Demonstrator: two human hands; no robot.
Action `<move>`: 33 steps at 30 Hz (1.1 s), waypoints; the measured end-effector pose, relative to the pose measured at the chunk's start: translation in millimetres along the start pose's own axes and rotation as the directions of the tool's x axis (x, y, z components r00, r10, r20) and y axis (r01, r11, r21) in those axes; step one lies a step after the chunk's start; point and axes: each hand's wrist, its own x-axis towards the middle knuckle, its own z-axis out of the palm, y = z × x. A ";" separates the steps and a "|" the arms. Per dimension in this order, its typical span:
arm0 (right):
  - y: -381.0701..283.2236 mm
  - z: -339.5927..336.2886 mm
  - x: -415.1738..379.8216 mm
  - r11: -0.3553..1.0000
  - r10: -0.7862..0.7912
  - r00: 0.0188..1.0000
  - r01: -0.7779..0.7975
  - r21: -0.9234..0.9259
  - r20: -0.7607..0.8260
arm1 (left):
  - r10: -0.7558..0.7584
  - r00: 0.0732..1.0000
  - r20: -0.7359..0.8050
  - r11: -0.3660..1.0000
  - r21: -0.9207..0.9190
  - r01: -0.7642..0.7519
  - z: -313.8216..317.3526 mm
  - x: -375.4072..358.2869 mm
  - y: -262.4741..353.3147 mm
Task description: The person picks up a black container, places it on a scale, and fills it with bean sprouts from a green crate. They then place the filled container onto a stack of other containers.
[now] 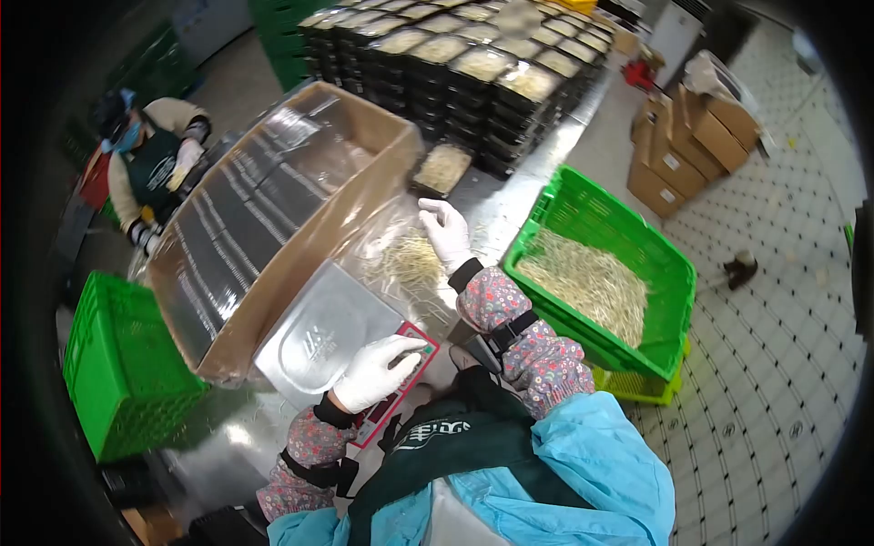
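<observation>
My left hand (pixel 378 373), in a white glove, hovers over the red-edged front of a digital scale (pixel 399 389). Its fingers and thumb are apart with nothing between them. The scale's metal pan (pixel 319 332) is bare. My right hand (pixel 444 235), also gloved in white, is by a loose heap of bean sprouts (pixel 410 261) on plastic film. It holds nothing; the fingers are slightly bent and spread. Just beyond it, a black tray of bean sprouts (pixel 444 169) sits on the metal table (pixel 496 202).
A cardboard box (pixel 300 259) of stacked black trays stands at the left. Many filled trays (pixel 482 64) are stacked behind. On my right is a green crate (pixel 669 264) of bean sprouts; another green crate (pixel 127 364) is left. A co-worker (pixel 150 164) stands beyond the box.
</observation>
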 end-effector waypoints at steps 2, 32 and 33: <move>-8.5 -41.7 -11.4 0.864 -0.190 0.981 0.155 -0.480 -0.025 | 0.095 0.991 0.098 0.993 0.062 -0.101 14.7 15.1 -3.0; -16.6 -552.9 -95.9 0.506 0.443 0.891 -0.338 -0.793 -0.097 | -0.023 0.990 0.142 0.989 -0.139 0.043 285.5 405.7 9.8; -4.7 -552.0 -88.1 0.490 0.482 0.874 -0.324 -0.809 -0.058 | -0.096 0.978 0.187 0.995 -0.001 0.098 295.9 413.8 3.6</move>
